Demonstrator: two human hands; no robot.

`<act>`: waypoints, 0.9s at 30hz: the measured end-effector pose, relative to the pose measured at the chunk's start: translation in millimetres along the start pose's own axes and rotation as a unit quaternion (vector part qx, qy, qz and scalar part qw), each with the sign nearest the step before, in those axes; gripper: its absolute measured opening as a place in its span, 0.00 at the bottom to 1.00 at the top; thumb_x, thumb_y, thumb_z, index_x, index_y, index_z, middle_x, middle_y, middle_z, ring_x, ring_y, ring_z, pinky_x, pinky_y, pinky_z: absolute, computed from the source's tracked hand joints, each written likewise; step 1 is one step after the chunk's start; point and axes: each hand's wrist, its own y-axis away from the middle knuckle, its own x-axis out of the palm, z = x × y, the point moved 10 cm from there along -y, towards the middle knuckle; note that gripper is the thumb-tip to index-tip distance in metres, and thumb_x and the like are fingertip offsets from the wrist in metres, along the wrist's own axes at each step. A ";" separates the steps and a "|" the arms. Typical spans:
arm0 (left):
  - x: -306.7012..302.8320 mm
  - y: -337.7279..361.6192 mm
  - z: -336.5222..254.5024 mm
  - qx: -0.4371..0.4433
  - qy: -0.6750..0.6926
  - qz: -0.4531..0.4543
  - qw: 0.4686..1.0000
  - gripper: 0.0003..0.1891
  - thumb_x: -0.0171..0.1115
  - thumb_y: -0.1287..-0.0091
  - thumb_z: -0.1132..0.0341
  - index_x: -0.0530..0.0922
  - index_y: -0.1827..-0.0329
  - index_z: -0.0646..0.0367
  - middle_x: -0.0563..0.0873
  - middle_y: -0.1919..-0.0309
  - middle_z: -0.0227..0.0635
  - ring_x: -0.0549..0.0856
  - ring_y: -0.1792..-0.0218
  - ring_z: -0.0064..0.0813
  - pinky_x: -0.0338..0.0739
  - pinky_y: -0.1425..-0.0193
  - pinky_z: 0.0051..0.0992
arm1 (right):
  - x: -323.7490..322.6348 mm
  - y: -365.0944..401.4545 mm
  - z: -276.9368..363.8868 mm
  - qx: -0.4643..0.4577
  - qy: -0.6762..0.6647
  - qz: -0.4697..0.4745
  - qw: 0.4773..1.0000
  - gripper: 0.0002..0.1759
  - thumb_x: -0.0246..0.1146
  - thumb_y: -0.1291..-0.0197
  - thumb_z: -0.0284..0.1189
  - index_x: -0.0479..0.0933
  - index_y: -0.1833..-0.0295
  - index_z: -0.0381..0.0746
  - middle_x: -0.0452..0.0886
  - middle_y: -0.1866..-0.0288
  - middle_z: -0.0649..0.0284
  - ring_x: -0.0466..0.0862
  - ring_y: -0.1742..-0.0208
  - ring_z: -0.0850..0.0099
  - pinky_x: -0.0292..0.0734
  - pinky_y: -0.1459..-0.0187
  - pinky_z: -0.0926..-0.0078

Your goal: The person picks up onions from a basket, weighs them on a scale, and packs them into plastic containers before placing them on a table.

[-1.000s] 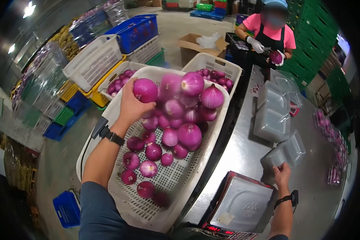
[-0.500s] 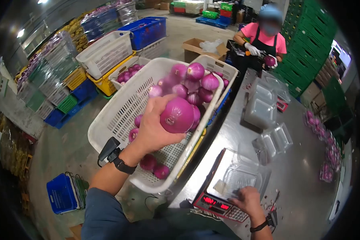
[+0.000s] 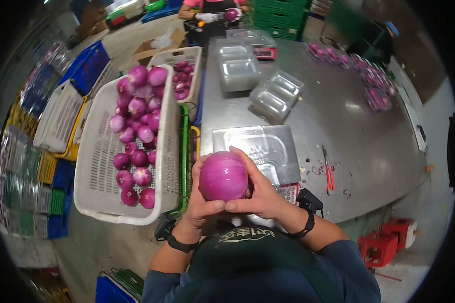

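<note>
A large, peeled-looking red onion [image 3: 223,174] is held up in front of my body between both hands. My left hand [image 3: 201,199] wraps its left side, with the thumb along the near side. Around the right side curls my right hand [image 3: 260,194], its thumb meeting the left one. Behind the onion, a clear plastic tray [image 3: 283,156] lies on the digital scale, whose red keypad [image 3: 289,193] partly shows past my right hand. The scale's display is hidden. To the left stands a white crate [image 3: 97,177] with many red onions [image 3: 137,106] heaped toward its far end.
Stacked clear containers [image 3: 237,68] and another clear container [image 3: 277,96] stand farther back on the steel table [image 3: 349,136]. Red-handled scissors [image 3: 329,179] lie among onion scraps at right. Packed onions [image 3: 376,83] line the far right. A gloved co-worker [image 3: 212,7] holds an onion across the table.
My left hand has brought the onion from above the crate to over the table's near edge. My right hand has left the scale and joined it on the onion. The view has turned right.
</note>
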 end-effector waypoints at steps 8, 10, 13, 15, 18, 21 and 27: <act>-36.9 -7.0 58.4 0.022 -0.405 -0.049 0.913 0.41 0.73 0.38 0.65 0.65 0.21 0.62 0.78 0.34 0.43 0.78 0.38 0.32 0.74 0.34 0.33 | -79.9 40.2 34.9 -0.129 0.447 -0.236 0.853 0.56 0.84 0.64 0.38 0.68 0.25 0.39 0.71 0.32 0.48 0.74 0.30 0.49 0.71 0.29 0.57; -33.3 -8.8 68.2 0.007 -0.464 -0.085 0.882 0.39 0.73 0.38 0.67 0.68 0.24 0.63 0.80 0.39 0.42 0.82 0.44 0.29 0.78 0.42 0.31 | -95.0 44.8 30.6 -0.130 0.483 -0.244 0.831 0.56 0.84 0.64 0.38 0.68 0.26 0.40 0.71 0.32 0.47 0.73 0.30 0.48 0.71 0.29 0.56; -40.9 -9.9 88.2 -0.056 -0.478 -0.137 0.866 0.32 0.72 0.40 0.71 0.73 0.31 0.64 0.84 0.56 0.36 0.81 0.63 0.23 0.80 0.58 0.27 | -104.4 43.8 17.5 -0.107 0.494 -0.236 0.830 0.55 0.84 0.64 0.38 0.68 0.26 0.39 0.71 0.34 0.47 0.74 0.31 0.48 0.72 0.31 0.56; -57.8 -19.0 97.3 -0.042 -0.477 -0.163 0.863 0.29 0.70 0.41 0.72 0.74 0.34 0.63 0.83 0.69 0.30 0.79 0.71 0.19 0.77 0.65 0.24 | -106.9 40.0 2.4 -0.070 0.488 -0.219 0.842 0.54 0.83 0.64 0.38 0.69 0.27 0.40 0.72 0.35 0.46 0.75 0.33 0.47 0.73 0.32 0.56; -78.9 -40.9 86.5 -0.028 -0.455 -0.195 0.868 0.25 0.69 0.41 0.74 0.78 0.39 0.63 0.80 0.74 0.26 0.77 0.73 0.17 0.76 0.67 0.22 | -106.9 31.0 -23.0 -0.046 0.475 -0.188 0.859 0.52 0.83 0.62 0.38 0.69 0.27 0.41 0.73 0.36 0.46 0.76 0.34 0.47 0.74 0.33 0.56; -97.2 -58.0 84.3 -0.035 -0.433 -0.198 0.879 0.20 0.69 0.40 0.74 0.81 0.43 0.66 0.81 0.73 0.25 0.78 0.72 0.15 0.75 0.67 0.21 | -109.2 20.0 -40.1 -0.011 0.521 -0.179 0.834 0.51 0.82 0.60 0.38 0.70 0.28 0.42 0.73 0.35 0.46 0.76 0.34 0.46 0.74 0.33 0.57; -112.3 -26.8 88.6 -0.072 -0.328 -0.259 0.906 0.19 0.75 0.36 0.69 0.81 0.44 0.66 0.82 0.69 0.24 0.77 0.70 0.12 0.74 0.65 0.16 | -129.9 33.8 1.0 -0.125 0.548 -0.242 0.791 0.34 0.79 0.52 0.36 0.77 0.38 0.40 0.79 0.41 0.50 0.79 0.39 0.49 0.76 0.36 0.56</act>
